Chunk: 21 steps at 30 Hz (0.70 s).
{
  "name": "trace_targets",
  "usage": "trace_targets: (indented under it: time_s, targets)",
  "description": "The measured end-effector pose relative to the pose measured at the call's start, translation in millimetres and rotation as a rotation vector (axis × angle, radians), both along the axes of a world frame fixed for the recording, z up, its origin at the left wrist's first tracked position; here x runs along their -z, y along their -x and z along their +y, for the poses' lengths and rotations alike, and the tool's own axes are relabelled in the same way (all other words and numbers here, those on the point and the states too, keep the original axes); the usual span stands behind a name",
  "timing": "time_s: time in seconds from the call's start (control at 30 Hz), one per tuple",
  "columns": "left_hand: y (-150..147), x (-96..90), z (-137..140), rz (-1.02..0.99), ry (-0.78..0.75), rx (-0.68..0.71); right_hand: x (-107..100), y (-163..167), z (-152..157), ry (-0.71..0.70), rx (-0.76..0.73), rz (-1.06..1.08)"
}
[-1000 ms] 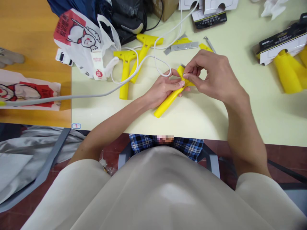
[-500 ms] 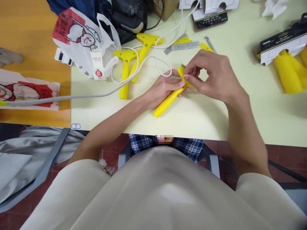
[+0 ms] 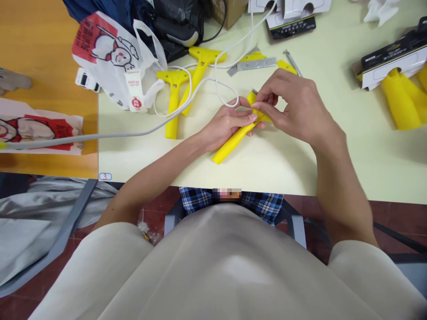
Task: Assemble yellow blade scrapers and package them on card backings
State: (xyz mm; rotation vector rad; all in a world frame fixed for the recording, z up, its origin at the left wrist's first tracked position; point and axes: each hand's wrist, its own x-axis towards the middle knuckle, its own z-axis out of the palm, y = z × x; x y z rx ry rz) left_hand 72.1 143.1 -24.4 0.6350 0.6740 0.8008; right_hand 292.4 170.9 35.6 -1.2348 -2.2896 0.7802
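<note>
My left hand [image 3: 227, 123] is wrapped round a yellow scraper [image 3: 233, 144] just below its head, with the handle slanting down to the left. Over the scraper's head, my right hand [image 3: 290, 104] has thumb and fingers pinched together at its face. Whatever sits between those fingertips is too small or too hidden to make out. Behind the hands lie flat metal blades [image 3: 256, 64] beside a yellow head piece [image 3: 253, 56]. A screwdriver-like metal rod [image 3: 292, 62] and another yellow piece [image 3: 286, 66] rest just beyond my right hand.
Two yellow scrapers [image 3: 172, 104] lie to the left, crossed by a white cable [image 3: 133, 134]. A printed plastic bag [image 3: 110, 53] and a small carton [image 3: 135, 91] are further left. Black-and-white packaging [image 3: 393, 58] with yellow handles [image 3: 400, 102] stands at the right.
My right fingertips have shifted slightly to the left on the scraper's head, showing a little more of it. My left hand keeps the same hold.
</note>
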Motion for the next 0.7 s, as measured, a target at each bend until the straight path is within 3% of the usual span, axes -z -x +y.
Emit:
trace_targets:
  time_s: [0.7]
  targets:
    - [-0.7,-13.1,-1.9,0.006,0.018,-0.011,8.9,0.4,-1.1,-0.031,-0.033,-0.004]
